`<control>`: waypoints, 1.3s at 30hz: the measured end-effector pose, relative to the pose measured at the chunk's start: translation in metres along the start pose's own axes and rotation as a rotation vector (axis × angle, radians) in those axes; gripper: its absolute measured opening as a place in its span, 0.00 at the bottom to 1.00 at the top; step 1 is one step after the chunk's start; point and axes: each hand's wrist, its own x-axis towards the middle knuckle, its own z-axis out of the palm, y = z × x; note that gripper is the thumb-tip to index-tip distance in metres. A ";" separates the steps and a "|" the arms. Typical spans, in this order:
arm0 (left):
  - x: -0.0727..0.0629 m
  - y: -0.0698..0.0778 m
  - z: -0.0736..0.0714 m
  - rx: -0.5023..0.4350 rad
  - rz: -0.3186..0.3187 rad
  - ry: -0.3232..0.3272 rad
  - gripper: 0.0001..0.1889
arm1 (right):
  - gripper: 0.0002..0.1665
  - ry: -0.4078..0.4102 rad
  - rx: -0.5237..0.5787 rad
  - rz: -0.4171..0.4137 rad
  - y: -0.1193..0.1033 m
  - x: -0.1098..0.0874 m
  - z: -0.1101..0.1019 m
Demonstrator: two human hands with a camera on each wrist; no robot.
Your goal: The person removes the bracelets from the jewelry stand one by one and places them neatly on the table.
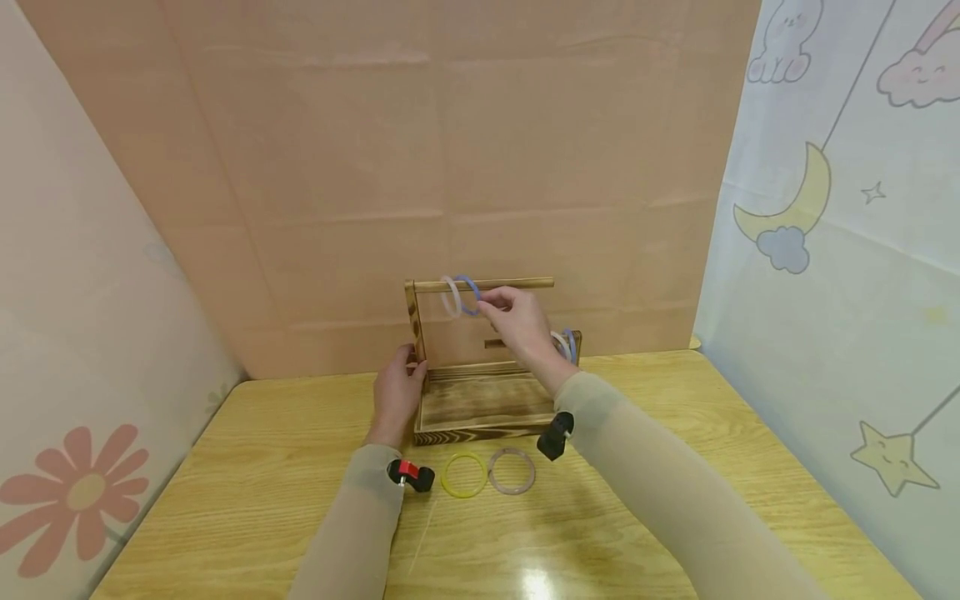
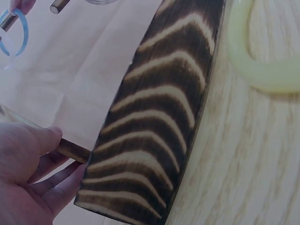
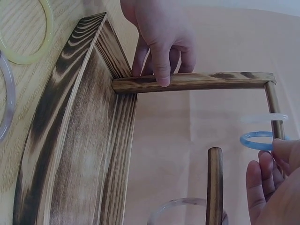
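A scorched-wood rack point(image 1: 480, 436) with a tray base stands on the table. My left hand point(image 1: 397, 390) holds its left post point(image 1: 415, 321) low down, thumb on one side and fingers on the other, as the right wrist view also shows. Up at the top rod point(image 1: 521, 283), my right hand point(image 1: 521, 323) pinches a blue bangle point(image 3: 251, 142) between thumb and fingers. That bangle is around the rod. Just left of it a whitish, see-through bangle point(image 1: 451, 298) hangs on the same rod.
On the table before the rack lie a yellow bangle point(image 1: 465, 477) and a pale purple bangle point(image 1: 512, 472), side by side. White and blue bangles point(image 1: 572, 346) hang at the rack's right, partly behind my right wrist. A lower rod point(image 3: 215, 183) ends freely. Cloth walls surround the table.
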 end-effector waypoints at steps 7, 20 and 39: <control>0.002 -0.003 0.000 0.001 -0.001 -0.008 0.22 | 0.14 -0.001 -0.008 0.012 -0.001 0.000 -0.001; -0.003 0.003 -0.002 0.002 -0.021 -0.004 0.23 | 0.13 0.013 0.032 -0.003 -0.003 -0.003 -0.006; 0.000 0.001 0.004 0.007 -0.013 -0.011 0.23 | 0.17 0.044 0.056 0.006 0.005 -0.010 -0.030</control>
